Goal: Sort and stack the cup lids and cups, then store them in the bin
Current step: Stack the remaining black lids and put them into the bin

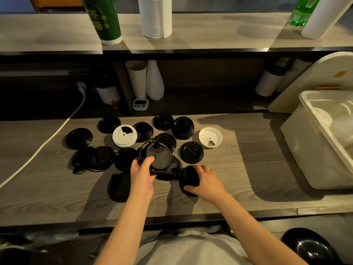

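**Sorting barely begun; the bin waits at the right**

The left hand (142,175) has its grip clamped on a tilted black lid (155,156). The thumb lies on top, and the lid is raised above the lids beneath it, near the middle of the worktop (248,169). Just to its right, the right hand (207,181) has its grip curled round the edge of a second black lid (188,180). Whether that one is off the surface cannot be told.

Most of the job looks to be still ahead. The loose black lids (79,138) lie spread across the middle and left of the worktop, many overlapping and in no order. One white lid (124,135) sits among them, and another white lid (210,137) lies upside down to the right of the group. A short stack (183,128) of black lids at the far side seems to be the only pile made so far.

The bin (301,150) stands at the right end, well apart from the lids. It holds some pale shapes too blurred to name, and no black lids show in it. No loose cups are visible on the worktop.

Left to do: gather the black lids into piles, pair the white ones, and carry everything over to the bin.
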